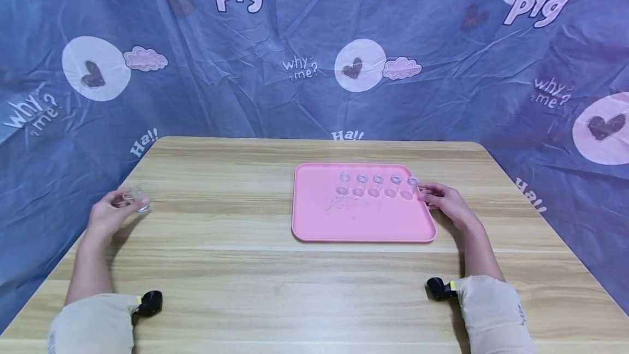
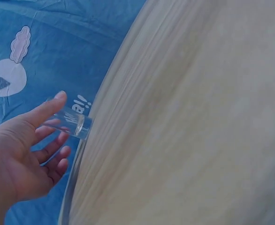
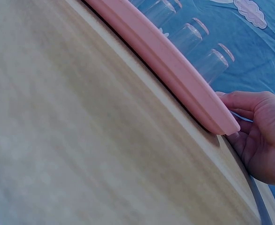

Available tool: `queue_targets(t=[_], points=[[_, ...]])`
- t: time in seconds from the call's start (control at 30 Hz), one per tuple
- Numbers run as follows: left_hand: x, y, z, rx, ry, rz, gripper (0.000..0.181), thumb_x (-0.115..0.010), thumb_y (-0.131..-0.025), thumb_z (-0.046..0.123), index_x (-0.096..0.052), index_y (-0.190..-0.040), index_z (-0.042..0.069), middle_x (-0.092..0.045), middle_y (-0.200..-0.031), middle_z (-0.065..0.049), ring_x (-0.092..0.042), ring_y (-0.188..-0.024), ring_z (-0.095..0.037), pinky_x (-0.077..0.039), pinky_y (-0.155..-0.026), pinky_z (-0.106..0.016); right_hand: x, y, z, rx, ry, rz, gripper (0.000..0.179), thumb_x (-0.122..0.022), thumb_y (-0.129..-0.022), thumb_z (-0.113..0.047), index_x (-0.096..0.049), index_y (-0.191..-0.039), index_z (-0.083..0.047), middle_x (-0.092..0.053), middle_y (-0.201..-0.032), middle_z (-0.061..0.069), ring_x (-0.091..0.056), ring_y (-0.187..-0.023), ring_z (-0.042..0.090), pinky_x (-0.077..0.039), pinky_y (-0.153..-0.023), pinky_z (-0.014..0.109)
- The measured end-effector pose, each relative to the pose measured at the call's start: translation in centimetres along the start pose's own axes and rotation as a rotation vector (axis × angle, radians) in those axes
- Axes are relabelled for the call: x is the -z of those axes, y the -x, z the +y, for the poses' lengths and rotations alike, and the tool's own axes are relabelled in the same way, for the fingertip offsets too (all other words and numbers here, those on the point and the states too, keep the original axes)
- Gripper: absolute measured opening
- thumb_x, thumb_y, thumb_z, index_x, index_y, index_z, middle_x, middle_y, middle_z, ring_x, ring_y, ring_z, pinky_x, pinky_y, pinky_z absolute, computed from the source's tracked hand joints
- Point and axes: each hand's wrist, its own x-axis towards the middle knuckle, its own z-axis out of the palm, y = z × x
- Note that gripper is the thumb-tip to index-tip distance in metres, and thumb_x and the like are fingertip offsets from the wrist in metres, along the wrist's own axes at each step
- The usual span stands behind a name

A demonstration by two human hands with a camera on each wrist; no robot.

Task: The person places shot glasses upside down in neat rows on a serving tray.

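At the table's left side, my left hand (image 1: 109,213) holds a small clear shot glass (image 1: 136,198) between thumb and fingers. In the left wrist view the glass (image 2: 72,123) has its thick base toward the table; whether it touches the wood I cannot tell. My right hand (image 1: 449,205) grips the right rim of a pink tray (image 1: 314,223). Several clear glasses (image 1: 378,186) stand in a row across the tray's back half, apparently upside down with thick bases up. The rightmost glass (image 1: 410,188) is close beside my right fingers.
A light wood-grain table (image 1: 221,266) lies under everything. Blue printed cloth (image 1: 275,97) hangs behind and along both sides. Black wrist cameras (image 1: 149,303) stick out inward from both sleeves.
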Motion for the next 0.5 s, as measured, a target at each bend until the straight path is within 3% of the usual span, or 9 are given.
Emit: queue_targets(t=[0.1,0.3,0.5], points=[[-0.3,0.1,-0.5,0.002,0.005,0.001,0.067,-0.067,-0.084,0.029,-0.039,-0.129,-0.012,-0.048,-0.089,0.007,-0.04,-0.073,0.005,-0.036,-0.062,-0.011,0.1,-0.1,0.1,0.006,-0.001,-0.005,0.047,-0.052,-0.093,-0.011,-0.037,-0.13,0.015,-0.055,-0.094,-0.001,-0.055,-0.078,0.001,-0.049,-0.068,0.02],[-0.9,0.2,-1.0,0.016,0.057,0.05,0.06,-0.069,-0.082,0.022,-0.044,-0.124,-0.012,-0.046,-0.08,0.02,-0.041,-0.072,0.007,-0.037,-0.061,-0.009,0.0,0.0,0.0,0.014,-0.007,-0.011,0.048,-0.052,-0.094,-0.011,-0.036,-0.13,0.015,-0.055,-0.095,0.0,-0.055,-0.078,0.001,-0.049,-0.068,0.02],[-1.4,0.3,-1.4,0.03,0.023,0.093,0.049,-0.069,-0.082,0.018,-0.049,-0.115,-0.012,-0.046,-0.076,0.02,-0.039,-0.069,0.009,-0.037,-0.06,-0.01,0.0,0.1,0.0,0.015,-0.01,-0.009,0.049,-0.052,-0.094,-0.012,-0.035,-0.131,0.015,-0.055,-0.097,0.001,-0.055,-0.079,0.001,-0.049,-0.068,0.02]])
